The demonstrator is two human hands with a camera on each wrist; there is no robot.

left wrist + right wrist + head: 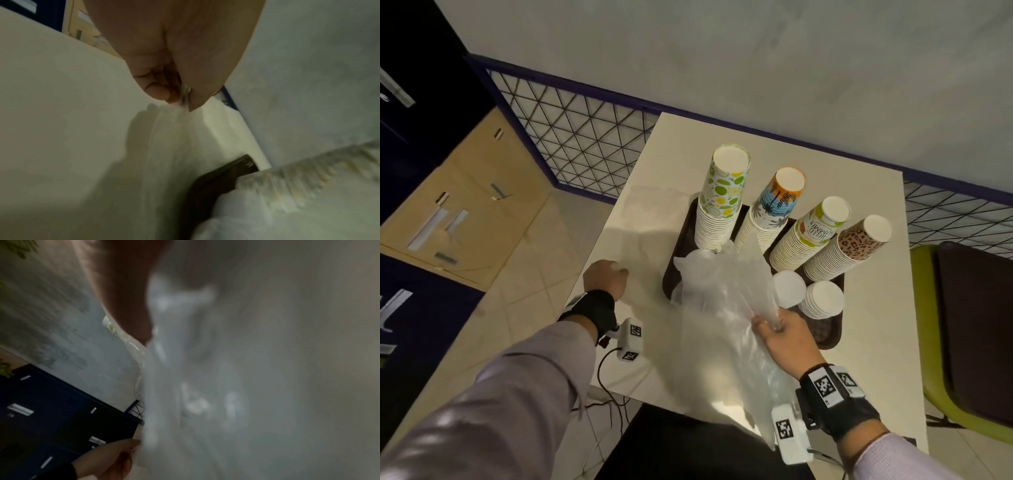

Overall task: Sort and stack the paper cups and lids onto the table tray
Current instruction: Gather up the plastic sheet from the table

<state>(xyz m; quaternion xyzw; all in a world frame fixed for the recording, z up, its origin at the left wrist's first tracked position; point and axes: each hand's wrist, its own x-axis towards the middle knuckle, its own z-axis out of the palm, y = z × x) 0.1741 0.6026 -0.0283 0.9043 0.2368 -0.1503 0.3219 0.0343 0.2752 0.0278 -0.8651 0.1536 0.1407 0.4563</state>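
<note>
A brown tray (pixel 825 337) on the white table (pixel 876 359) carries inverted cup stacks: lime-print (pixel 722 202), palm-print (pixel 774 209), "Hello Summer" (pixel 811 233) and leopard-print (pixel 852 246). Two stacks of white lids (pixel 823 299) stand in front of them. My right hand (pixel 780 329) grips a crumpled clear plastic bag (pixel 722 308) that hangs over the tray's near left part. My left hand (pixel 606 277) is at the table's left edge. The left wrist view shows its fingertips (pixel 160 92) pinching a thin clear plastic film (pixel 176 129). I cannot tell whether that film belongs to the same bag.
A green chair with a dark seat (pixel 962 325) stands to the right of the table. A wire mesh fence (pixel 571 137) runs behind it, and cardboard boxes (pixel 465 205) lie on the floor at left. Cables (pixel 609 387) hang off the table's near left corner.
</note>
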